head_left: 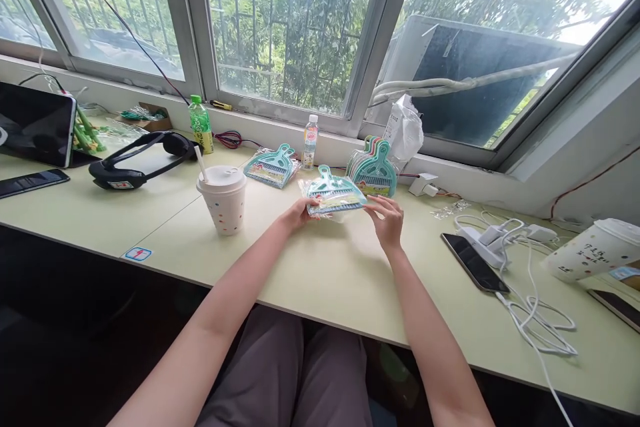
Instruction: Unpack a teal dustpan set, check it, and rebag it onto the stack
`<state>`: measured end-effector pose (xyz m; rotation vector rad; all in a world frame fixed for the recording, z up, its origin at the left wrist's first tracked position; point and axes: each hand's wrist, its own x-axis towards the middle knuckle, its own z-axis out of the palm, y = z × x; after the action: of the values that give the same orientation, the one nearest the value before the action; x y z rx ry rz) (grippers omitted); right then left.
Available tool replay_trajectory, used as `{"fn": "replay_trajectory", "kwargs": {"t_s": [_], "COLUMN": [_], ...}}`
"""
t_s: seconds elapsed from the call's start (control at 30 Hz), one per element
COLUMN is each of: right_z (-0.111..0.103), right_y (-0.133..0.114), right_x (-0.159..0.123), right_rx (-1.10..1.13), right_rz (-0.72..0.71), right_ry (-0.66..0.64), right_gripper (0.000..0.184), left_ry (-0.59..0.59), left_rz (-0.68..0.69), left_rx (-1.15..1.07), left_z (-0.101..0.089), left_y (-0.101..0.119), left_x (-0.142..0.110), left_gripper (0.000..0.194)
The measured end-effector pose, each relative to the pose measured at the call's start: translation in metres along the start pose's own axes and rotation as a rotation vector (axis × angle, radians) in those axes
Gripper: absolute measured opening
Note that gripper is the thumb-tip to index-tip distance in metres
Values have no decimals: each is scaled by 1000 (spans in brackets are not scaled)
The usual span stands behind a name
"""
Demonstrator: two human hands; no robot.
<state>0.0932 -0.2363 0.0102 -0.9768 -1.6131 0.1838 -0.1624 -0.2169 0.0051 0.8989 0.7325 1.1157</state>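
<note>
Both my hands hold a teal mini dustpan-and-brush set in clear wrapping (334, 195) just above the pale green desk (320, 273). My left hand (296, 215) pinches its left edge, fingers closed on the wrapper. My right hand (386, 219) grips its right edge with curled fingers. Behind it, an upright stack of similar sets (374, 170) leans near the window sill. Another packaged set (273, 165) lies flat further left.
A lidded paper cup with a straw (223, 199) stands left of my hands. A water bottle (310, 141), a green bottle (201, 123), black headphones (140, 159) and a tablet (35, 124) sit behind. At right lie a phone (474, 261), white cables (530, 307) and another cup (593, 250).
</note>
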Motion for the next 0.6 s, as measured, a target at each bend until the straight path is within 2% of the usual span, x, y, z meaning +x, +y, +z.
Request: {"fn": "replay_trajectory", "kwargs": {"t_s": [0.07, 0.17, 0.27, 0.37, 0.47, 0.6], "right_z": [3, 7, 11, 12, 12, 12], "right_y": [-2, -2, 0, 5, 9, 11], "right_x": [1, 1, -2, -4, -5, -8], "right_rx": [89, 111, -53, -204, -331, -454], "right_rz": [16, 34, 42, 19, -42, -143], "right_ry": [52, 106, 190, 233, 204, 195], "right_gripper": [1, 8, 20, 30, 36, 34], "left_ry": [20, -63, -194, -263, -315, -335], "left_rz": [-39, -64, -84, -106, -110, -117], "left_rx": [11, 80, 198, 277, 327, 373], "left_z": [-2, -3, -1, 0, -3, -5], "left_y": [0, 1, 2, 1, 3, 5], "left_x": [0, -3, -5, -5, -4, -6], "left_gripper": [32, 29, 29, 28, 29, 32]}}
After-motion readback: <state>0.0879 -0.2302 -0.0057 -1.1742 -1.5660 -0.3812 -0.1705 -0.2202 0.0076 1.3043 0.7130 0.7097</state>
